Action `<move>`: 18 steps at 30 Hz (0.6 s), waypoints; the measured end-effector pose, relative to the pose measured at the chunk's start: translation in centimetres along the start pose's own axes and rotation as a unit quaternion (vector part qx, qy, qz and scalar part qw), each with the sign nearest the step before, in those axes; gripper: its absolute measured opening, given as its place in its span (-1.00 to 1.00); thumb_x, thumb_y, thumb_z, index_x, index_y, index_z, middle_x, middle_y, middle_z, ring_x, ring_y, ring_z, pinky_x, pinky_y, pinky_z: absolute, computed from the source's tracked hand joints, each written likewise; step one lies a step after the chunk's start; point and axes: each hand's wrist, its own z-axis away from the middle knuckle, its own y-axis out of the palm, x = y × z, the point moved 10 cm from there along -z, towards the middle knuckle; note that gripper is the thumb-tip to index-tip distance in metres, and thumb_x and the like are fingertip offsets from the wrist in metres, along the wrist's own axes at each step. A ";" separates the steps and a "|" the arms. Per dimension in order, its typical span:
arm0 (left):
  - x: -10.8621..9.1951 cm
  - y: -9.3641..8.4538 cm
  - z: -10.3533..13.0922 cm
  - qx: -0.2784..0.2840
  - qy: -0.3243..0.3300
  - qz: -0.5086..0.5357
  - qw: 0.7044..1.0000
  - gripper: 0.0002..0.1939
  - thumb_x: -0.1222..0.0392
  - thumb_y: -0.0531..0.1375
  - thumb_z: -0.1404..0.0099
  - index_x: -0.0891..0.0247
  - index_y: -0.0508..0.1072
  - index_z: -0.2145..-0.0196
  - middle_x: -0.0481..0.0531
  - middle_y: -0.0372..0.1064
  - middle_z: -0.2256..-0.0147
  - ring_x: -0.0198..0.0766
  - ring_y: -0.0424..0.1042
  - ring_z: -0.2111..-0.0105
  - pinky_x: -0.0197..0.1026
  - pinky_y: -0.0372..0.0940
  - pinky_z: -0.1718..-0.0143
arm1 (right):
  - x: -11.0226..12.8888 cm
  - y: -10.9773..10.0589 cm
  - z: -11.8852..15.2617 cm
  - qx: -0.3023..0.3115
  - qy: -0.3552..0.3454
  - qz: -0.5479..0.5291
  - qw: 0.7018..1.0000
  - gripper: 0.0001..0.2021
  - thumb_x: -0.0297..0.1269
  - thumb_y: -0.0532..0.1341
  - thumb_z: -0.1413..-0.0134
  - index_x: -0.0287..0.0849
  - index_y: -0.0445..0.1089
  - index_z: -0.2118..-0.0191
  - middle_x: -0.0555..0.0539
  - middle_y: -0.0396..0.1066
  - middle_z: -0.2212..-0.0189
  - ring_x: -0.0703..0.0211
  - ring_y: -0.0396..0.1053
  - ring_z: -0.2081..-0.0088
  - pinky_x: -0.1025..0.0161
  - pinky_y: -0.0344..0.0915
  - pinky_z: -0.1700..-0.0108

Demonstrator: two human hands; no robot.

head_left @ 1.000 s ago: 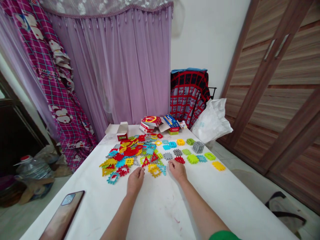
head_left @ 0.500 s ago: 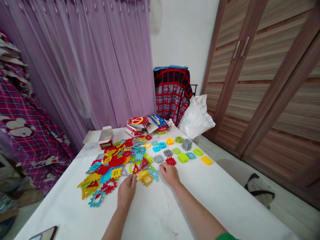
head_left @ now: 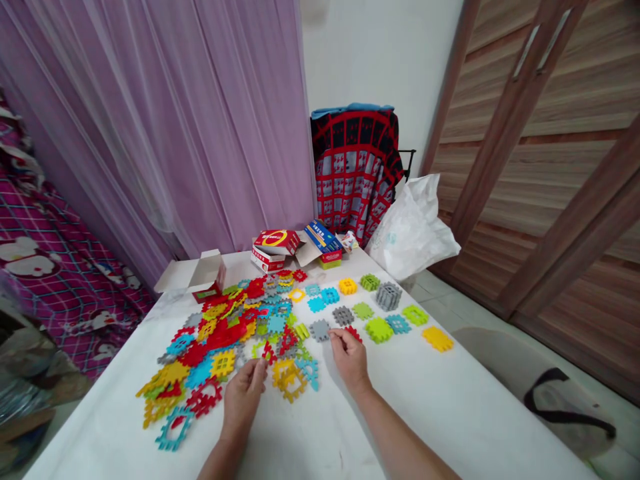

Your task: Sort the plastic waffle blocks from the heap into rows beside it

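Observation:
My left hand (head_left: 243, 392) hovers at the near edge of the piled toothed plastic pieces, fingers curled together. Anything inside them is hidden. Close to its fingertips are a small red triangular piece (head_left: 269, 353) and a yellow toothed piece (head_left: 291, 381). My right hand (head_left: 349, 360) is closed as well, thumb and fingers pressed together; I cannot make out anything in it. It is beside a grey square piece (head_left: 320, 330) and partly covers a red piece (head_left: 354, 333). Light blue pieces (head_left: 308, 371) lie on the table between the hands.
Sorted stacks, including a grey stack (head_left: 389, 296), a green piece (head_left: 379, 329) and a yellow piece (head_left: 438, 339), stand on the right. An open box (head_left: 209, 277) and red and blue boxes (head_left: 323, 239) sit at the back. A white bag (head_left: 413, 230) is at the right edge.
The view has shifted closer to the table, and the phone at the near left has gone out of sight. Both hands remain closed in nearly the same places over the table.

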 end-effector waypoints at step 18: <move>-4.7 4.0 -7.9 0.132 0.253 -0.309 0.907 -0.50 0.03 0.21 -0.26 0.10 0.38 -0.15 0.07 0.37 -0.17 0.16 0.17 -0.24 0.32 -0.04 -0.23 | 3.8 1.1 1.3 0.059 -0.111 0.030 0.992 -0.74 -0.28 0.11 -0.18 -0.21 0.53 0.35 0.03 0.43 0.66 0.36 0.29 0.68 0.46 0.20 0.57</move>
